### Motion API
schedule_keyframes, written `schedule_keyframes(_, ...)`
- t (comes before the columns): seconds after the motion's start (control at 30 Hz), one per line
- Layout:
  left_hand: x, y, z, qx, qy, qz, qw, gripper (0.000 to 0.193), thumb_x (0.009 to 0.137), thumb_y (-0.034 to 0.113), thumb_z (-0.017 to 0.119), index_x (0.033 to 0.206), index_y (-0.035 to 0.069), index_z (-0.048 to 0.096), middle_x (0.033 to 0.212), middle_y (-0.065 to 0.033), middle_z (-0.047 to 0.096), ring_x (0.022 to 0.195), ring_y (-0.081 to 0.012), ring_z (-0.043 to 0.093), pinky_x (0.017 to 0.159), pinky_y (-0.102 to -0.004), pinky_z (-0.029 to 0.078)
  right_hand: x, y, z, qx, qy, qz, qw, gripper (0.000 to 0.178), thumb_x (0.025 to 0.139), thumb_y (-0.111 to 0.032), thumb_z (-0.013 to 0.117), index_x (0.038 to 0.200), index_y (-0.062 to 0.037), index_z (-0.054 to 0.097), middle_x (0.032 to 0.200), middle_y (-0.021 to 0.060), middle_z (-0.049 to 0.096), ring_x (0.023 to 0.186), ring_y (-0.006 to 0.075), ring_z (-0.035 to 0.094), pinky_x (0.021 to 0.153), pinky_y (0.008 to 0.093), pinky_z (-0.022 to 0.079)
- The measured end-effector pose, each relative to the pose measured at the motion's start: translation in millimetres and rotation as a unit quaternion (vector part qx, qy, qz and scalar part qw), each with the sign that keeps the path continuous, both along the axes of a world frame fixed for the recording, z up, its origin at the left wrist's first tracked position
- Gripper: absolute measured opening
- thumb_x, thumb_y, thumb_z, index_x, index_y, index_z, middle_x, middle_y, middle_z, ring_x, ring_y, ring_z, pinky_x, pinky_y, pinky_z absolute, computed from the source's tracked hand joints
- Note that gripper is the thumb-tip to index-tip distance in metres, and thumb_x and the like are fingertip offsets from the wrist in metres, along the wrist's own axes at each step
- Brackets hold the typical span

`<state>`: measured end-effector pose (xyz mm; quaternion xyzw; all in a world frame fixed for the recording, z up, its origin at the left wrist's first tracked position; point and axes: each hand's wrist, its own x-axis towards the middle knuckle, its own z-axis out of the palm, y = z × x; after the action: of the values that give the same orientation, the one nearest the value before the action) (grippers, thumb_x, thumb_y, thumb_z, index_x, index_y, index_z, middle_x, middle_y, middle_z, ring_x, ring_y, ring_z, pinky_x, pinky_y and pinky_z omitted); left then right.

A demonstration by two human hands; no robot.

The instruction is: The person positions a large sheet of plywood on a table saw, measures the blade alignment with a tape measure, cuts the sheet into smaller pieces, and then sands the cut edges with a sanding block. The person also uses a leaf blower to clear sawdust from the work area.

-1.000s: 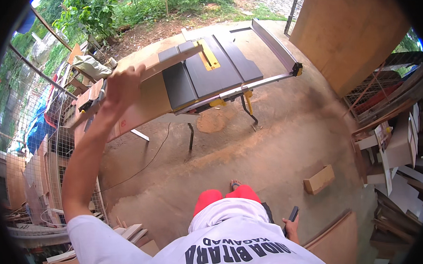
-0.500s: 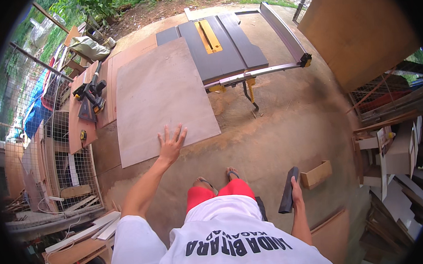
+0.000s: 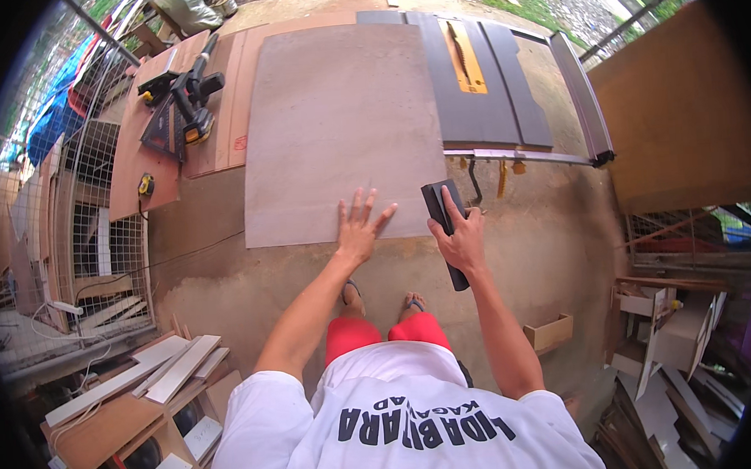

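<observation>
A large greyish-brown sheet of board (image 3: pixel 340 117) lies flat, its right side next to the dark grey table saw (image 3: pixel 470 119) with a yellow insert around the blade. My left hand (image 3: pixel 360 231) rests on the sheet near its front edge, fingers spread and palm down. In my right hand (image 3: pixel 462 240) is a long black block (image 3: pixel 438 199), held just beside the sheet's near right corner with the index finger stretched along it. Whether the block touches the sheet, I cannot tell.
On boards at the left lie a cordless power tool (image 3: pixel 192 100), a black triangular square (image 3: pixel 161 134) and a tape measure (image 3: pixel 146 185). A small wooden box (image 3: pixel 549 334) stands on the floor at right. Offcuts (image 3: pixel 175 372) are stacked lower left; a tall panel (image 3: pixel 679 108) leans at right.
My right hand has brought the black block up from the lower right to the sheet's near right corner. My left hand stays on the sheet, farther right along it. The whole view has shifted.
</observation>
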<state>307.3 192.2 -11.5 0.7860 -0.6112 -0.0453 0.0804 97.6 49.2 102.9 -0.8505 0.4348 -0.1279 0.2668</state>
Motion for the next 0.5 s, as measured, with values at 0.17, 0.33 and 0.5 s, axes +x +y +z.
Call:
schedule_keyframes(0.17, 38, 16, 31, 0.11, 0.04, -0.033, 0.993, 0.103, 0.086, 0.045, 0.075, 0.169, 0.042, 0.014, 0.178, -0.0102, 0.003, 0.164, -0.0368, 0.001, 0.125, -0.0717, 0.007, 56, -6, -12, -0.041, 0.035, -0.016, 0.998, 0.075, 0.09, -0.044, 0.078, 0.159, -0.0417, 0.048, 0.115, 0.0279, 0.052, 0.106, 0.0421, 0.049, 0.101, 0.0511, 0.042)
schedule_keyframes(0.33, 111, 35, 62, 0.141, 0.074, 0.004, 0.987, 0.106, 0.085, 0.083, 0.058, 0.17, 0.035, 0.018, 0.179, -0.008, 0.004, 0.164, -0.0342, 0.001, 0.126, -0.0713, 0.002, 48, -25, -17, -0.037, 0.072, -0.032, 0.996, 0.074, 0.091, -0.044, 0.078, 0.158, -0.0402, 0.049, 0.117, 0.026, 0.053, 0.109, 0.0411, 0.05, 0.099, 0.0497, 0.044)
schedule_keyframes(0.5, 231, 68, 18, 0.05, -0.023, 0.276, 0.959, 0.083, 0.102, 0.072, 0.04, 0.168, 0.022, 0.03, 0.178, -0.0104, 0.013, 0.163, -0.0374, 0.009, 0.127, -0.0688, 0.007, 36, -54, -18, -0.045, 0.056, -0.033, 0.997, 0.075, 0.088, -0.039, 0.082, 0.157, -0.0391, 0.052, 0.115, 0.0228, 0.054, 0.108, 0.0397, 0.051, 0.098, 0.0488, 0.045)
